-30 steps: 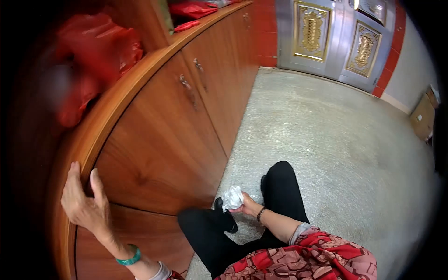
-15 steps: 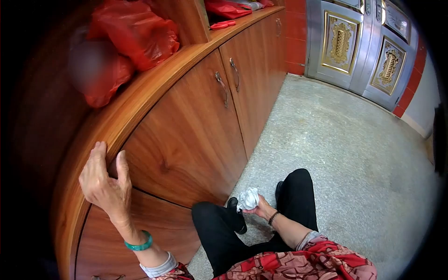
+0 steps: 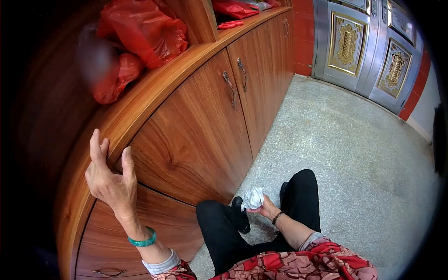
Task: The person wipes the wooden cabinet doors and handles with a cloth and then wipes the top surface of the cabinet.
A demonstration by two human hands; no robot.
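My left hand (image 3: 111, 179), with a green bangle at its wrist, is over the edge of the wooden counter (image 3: 135, 109). Its fingers are apart and hold nothing. Between my knees, my right hand (image 3: 265, 208) holds a crumpled whitish cloth (image 3: 253, 198). The fingers of that hand are partly hidden by the cloth. A dark beaded bracelet circles the right wrist.
Red plastic bags (image 3: 144, 32) lie on the counter at the upper left, with a red item (image 3: 230, 24) farther along. Cabinet doors (image 3: 196, 116) with metal handles run below. Metal double doors (image 3: 347, 46) with gold panels stand beyond the speckled floor (image 3: 345, 154).
The view has swung left, so counter and doors appear farther right. My left hand has its fingers lifted and more spread than before. My right hand still holds the cloth.
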